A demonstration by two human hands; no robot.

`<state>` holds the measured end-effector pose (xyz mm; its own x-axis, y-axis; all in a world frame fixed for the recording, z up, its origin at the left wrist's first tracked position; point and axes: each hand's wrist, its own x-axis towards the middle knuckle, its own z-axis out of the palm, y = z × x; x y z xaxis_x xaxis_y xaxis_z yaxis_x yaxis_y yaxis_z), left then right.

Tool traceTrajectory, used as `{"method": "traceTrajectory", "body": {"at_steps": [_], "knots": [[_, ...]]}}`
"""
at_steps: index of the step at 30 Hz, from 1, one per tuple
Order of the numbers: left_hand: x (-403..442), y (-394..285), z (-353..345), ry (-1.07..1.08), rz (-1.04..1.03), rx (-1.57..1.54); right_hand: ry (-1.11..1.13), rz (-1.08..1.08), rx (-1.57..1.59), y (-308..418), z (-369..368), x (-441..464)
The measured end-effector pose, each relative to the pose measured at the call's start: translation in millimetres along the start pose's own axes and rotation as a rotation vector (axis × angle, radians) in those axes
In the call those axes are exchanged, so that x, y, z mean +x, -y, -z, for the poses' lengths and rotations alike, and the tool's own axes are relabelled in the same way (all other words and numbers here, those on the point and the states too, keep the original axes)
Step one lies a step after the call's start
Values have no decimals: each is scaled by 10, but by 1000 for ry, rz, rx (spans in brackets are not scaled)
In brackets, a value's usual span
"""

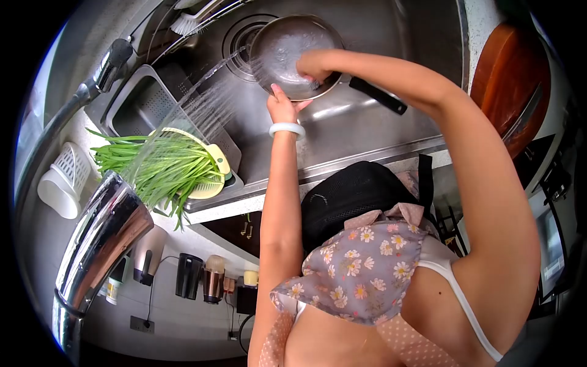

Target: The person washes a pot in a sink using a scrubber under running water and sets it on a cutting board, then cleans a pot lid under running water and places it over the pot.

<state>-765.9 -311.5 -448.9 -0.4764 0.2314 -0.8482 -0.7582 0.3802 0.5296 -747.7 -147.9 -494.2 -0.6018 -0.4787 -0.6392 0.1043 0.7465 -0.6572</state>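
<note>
A frying pan (269,46) is tilted in the steel sink, its black handle (380,96) pointing to the lower right under my right forearm. My left hand (283,109), with a pale bangle at the wrist, grips the pan's near rim, thumb on top. Inside the pan my right hand (315,63) is closed and pressed to the wet inner surface. Whatever its curled fingers may hold is too hidden to name. Water sprays from the chrome faucet (104,226) across the sink into the pan.
Left of the pan, green leafy stalks (165,165) lie in a pale colander (211,191) beside a grey drain basket (143,98). A brush (186,24) sits at the back left. To the right stand a round wooden board (498,73) and a knife (524,113).
</note>
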Motion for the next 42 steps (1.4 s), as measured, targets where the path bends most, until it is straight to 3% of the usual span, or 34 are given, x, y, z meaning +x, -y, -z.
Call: {"method": "traceTrajectory", "body": {"at_steps": [1,3,6,7,9,10,13,14,15,17,18,19,21,24,27,28,29,31,34,37,40,42], "knots": [[12,-4,10,21,-17,40,-42,25,103,46,-43,91],[51,38,65,55,-51,111,-399,71,597,38,-239,371],[30,4,111,64,8,118,-642,121,1600,111,-371,558],[29,-8,104,64,26,112,-668,208,1291,69,-463,537],[69,53,120,41,7,91,-266,162,640,-75,-348,278],[3,8,61,21,-6,87,-59,30,193,-70,-250,253],[50,46,88,39,-20,79,-432,40,443,198,-139,370],[88,97,138,47,-24,54,-686,172,623,90,-199,600],[94,115,187,52,-24,36,-941,234,1030,24,-276,810],[16,52,179,-26,111,176,-965,162,1781,136,-263,837],[-1,87,173,-23,90,123,-995,103,1577,258,-354,805],[4,125,166,-13,67,67,-929,273,1171,211,-485,782],[24,204,168,-13,74,-3,-398,112,692,112,-373,506],[-31,240,189,-34,78,-3,-339,36,359,335,-41,506],[-64,154,203,30,91,76,-1032,128,1415,330,-99,957],[-24,203,255,45,99,92,-979,272,1130,261,-284,1031],[-26,171,256,69,105,110,-820,226,836,269,-326,878],[-55,57,346,70,81,87,-315,-160,364,327,-200,464],[0,-121,449,-29,3,26,-288,-190,174,404,-209,285],[62,25,391,-60,-70,43,-619,110,813,403,-283,641],[25,-9,347,-89,48,-67,-903,306,1640,533,-253,939],[-19,-50,335,-58,84,-142,-650,327,1261,390,-357,820]]}}
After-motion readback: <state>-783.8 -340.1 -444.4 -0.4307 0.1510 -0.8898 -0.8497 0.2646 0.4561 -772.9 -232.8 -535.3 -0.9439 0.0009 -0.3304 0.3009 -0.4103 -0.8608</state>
